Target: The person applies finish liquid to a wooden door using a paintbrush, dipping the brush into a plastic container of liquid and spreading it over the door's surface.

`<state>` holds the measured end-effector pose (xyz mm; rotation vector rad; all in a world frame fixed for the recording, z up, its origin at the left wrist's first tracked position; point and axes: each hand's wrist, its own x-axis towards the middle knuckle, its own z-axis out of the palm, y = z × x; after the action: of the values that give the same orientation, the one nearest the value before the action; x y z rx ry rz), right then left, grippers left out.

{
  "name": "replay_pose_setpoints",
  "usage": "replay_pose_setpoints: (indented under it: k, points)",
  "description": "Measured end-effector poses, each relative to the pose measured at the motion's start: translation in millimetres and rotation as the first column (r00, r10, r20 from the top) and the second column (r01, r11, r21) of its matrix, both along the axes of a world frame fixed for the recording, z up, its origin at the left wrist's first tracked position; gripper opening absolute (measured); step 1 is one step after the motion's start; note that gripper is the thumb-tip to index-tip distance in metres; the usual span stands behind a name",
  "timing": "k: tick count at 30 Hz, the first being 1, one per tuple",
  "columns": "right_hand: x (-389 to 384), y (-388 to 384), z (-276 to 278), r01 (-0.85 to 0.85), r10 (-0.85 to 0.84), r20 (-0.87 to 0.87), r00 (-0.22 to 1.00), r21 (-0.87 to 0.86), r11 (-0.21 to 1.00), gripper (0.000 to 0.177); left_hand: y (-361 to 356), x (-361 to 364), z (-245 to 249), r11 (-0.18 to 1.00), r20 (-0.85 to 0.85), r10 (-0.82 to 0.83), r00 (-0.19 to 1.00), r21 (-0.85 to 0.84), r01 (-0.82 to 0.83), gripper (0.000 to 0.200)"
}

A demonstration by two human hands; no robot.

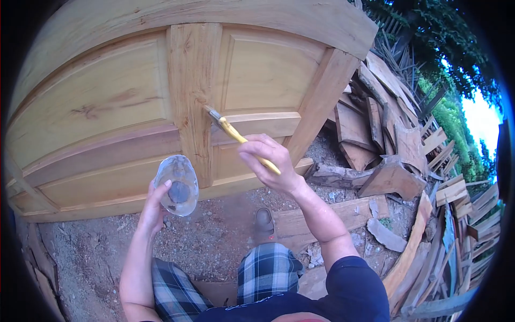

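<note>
My right hand (270,161) grips a paintbrush (234,132) by its yellow handle, fingers closed around it. The brush tip meets the middle upright of a paneled wooden door (196,70), just above the cross rail. In my left hand (155,203) is a cut-open plastic container (184,182), thumb over its rim and fingers underneath. Its inside is translucent and stained, with a darker round patch at the bottom. The container is held in front of the door's lower panels, left of the brush.
Stacked rough boards and offcuts (357,129) lie right of the door. More planks and slats (456,241) fill the far right. A board (316,220) lies on the gravelly ground (86,252) near my shoe (264,222). Trees (429,32) stand behind.
</note>
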<state>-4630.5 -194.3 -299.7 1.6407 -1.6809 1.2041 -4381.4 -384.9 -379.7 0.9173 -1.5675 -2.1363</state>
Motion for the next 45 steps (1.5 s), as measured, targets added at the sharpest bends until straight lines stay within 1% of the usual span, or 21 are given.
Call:
replay_pose_setpoints:
  k: [1, 2, 5, 8, 11, 15, 16, 18, 20, 22, 23, 25, 26, 32, 34, 35, 37, 39, 42, 43, 45]
  points:
    - [-3.4, 3.1, 8.7, -0.124, 0.124, 0.052, 0.991, -0.01, 0.992, 0.013, -1.3, 3.0, 0.9, 1.0, -0.001, -0.006, 1.0, 0.009, 0.006, 0.086]
    - [-18.5, 9.4, 22.0, 0.045, -0.053, -0.07, 0.996, -0.113, 0.993, 0.012, -2.6, 6.5, 3.3, 1.0, -0.014, 0.003, 1.0, 0.01, -0.003, 0.086]
    - [-77.0, 20.0, 46.5, 0.339, -0.339, 0.07, 0.938, -0.39, 0.856, 0.005, -7.7, 14.8, 5.5, 1.0, -0.042, 0.001, 0.999, 0.013, 0.0, 0.089]
    - [-87.0, 2.8, 75.3, 0.584, -0.716, -0.167, 0.678, -0.469, 0.662, 0.006, -13.6, 22.1, 4.5, 1.0, -0.08, 0.017, 0.997, 0.012, -0.016, 0.09]
    - [-34.5, -50.0, 79.9, 0.6, -0.673, -0.141, 0.726, -0.348, 0.72, 0.009, -17.3, 27.2, 9.8, 0.996, -0.088, 0.084, 0.993, 0.036, -0.081, 0.089]
    - [64.6, -98.3, 59.8, 0.217, -0.264, -0.378, 0.887, -0.163, 0.962, 0.012, -19.3, 33.4, 19.9, 0.973, -0.146, 0.221, 0.964, 0.093, -0.209, 0.087]
    - [76.3, -96.9, 62.8, 0.204, -0.236, -0.365, 0.901, -0.126, 0.971, 0.012, -19.7, 37.5, 22.4, 0.966, -0.115, 0.242, 0.963, 0.12, -0.229, 0.087]
    - [78.6, -93.6, 82.9, -0.146, 0.122, -0.28, 0.952, -0.068, 0.987, 0.014, -24.9, 42.1, 22.7, 0.932, -0.172, 0.356, 0.919, 0.137, -0.335, 0.089]
    - [71.6, -98.0, 113.3, -0.173, 0.098, -0.274, 0.957, -0.266, 0.948, 0.014, -26.0, 47.2, 27.0, 0.908, -0.16, 0.412, 0.897, 0.155, -0.389, 0.089]
    - [58.5, -113.5, 148.9, -0.009, -0.218, -0.488, 0.845, -0.421, 0.907, 0.006, -30.9, 53.0, 25.3, 0.888, -0.153, 0.452, 0.879, 0.164, -0.429, 0.089]
    - [53.8, -127.1, 148.1, -0.018, -0.199, -0.488, 0.85, -0.404, 0.915, 0.006, -34.7, 54.7, 22.9, 0.886, -0.174, 0.458, 0.872, 0.169, -0.432, 0.089]
    - [50.9, -148.2, 145.1, 0.195, -0.403, -0.638, 0.656, -0.374, 0.907, 0.007, -37.7, 59.4, 25.9, 0.874, -0.2, 0.481, 0.854, 0.189, -0.448, 0.088]
    - [49.2, -153.2, 124.8, 0.31, -0.395, -0.682, 0.616, -0.251, 0.917, 0.007, -38.0, 61.9, 27.1, 0.868, -0.194, 0.49, 0.85, 0.198, -0.455, 0.088]
    - [88.7, -117.3, -78.5, 0.298, 0.07, -0.782, 0.619, 0.317, 0.901, 0.018, -39.7, 70.5, 30.5, 0.814, -0.22, 0.579, 0.785, 0.219, -0.539, 0.089]
    - [99.5, -94.0, -127.8, 0.199, 0.222, -0.628, 0.746, 0.528, 0.826, 0.019, -41.7, 71.0, 28.3, 0.821, -0.2, 0.568, 0.798, 0.208, -0.532, 0.09]
    - [102.5, -89.8, -125.7, 0.194, 0.222, -0.63, 0.744, 0.521, 0.831, 0.019, -44.4, 70.9, 25.1, 0.819, -0.205, 0.572, 0.795, 0.202, -0.537, 0.09]
    - [104.8, -83.7, -107.1, -0.171, 0.277, 0.052, 0.959, 0.888, 0.426, 0.014, -49.0, 70.5, 17.9, 0.834, -0.198, 0.545, 0.815, 0.223, -0.504, 0.09]
    - [91.6, -91.8, -59.7, -0.241, 0.225, 0.138, 0.965, 0.807, 0.54, 0.011, -47.8, 70.2, 21.0, 0.828, -0.209, 0.557, 0.804, 0.22, -0.516, 0.09]
    - [80.8, -99.2, 72.7, -0.234, 0.292, 0.006, 0.957, 0.612, 0.755, 0.014, -50.5, 68.8, 17.3, 0.811, -0.208, 0.581, 0.787, 0.228, -0.539, 0.09]
    - [75.8, -98.4, 107.9, -0.174, 0.266, -0.144, 0.953, 0.458, 0.872, 0.011, -52.2, 68.8, 15.0, 0.804, -0.189, 0.59, 0.785, 0.232, -0.548, 0.09]
    - [72.2, -100.0, 164.2, -0.144, 0.152, -0.082, 0.985, 0.093, 0.985, 0.012, -52.5, 69.9, 15.3, 0.803, -0.183, 0.59, 0.786, 0.23, -0.55, 0.09]
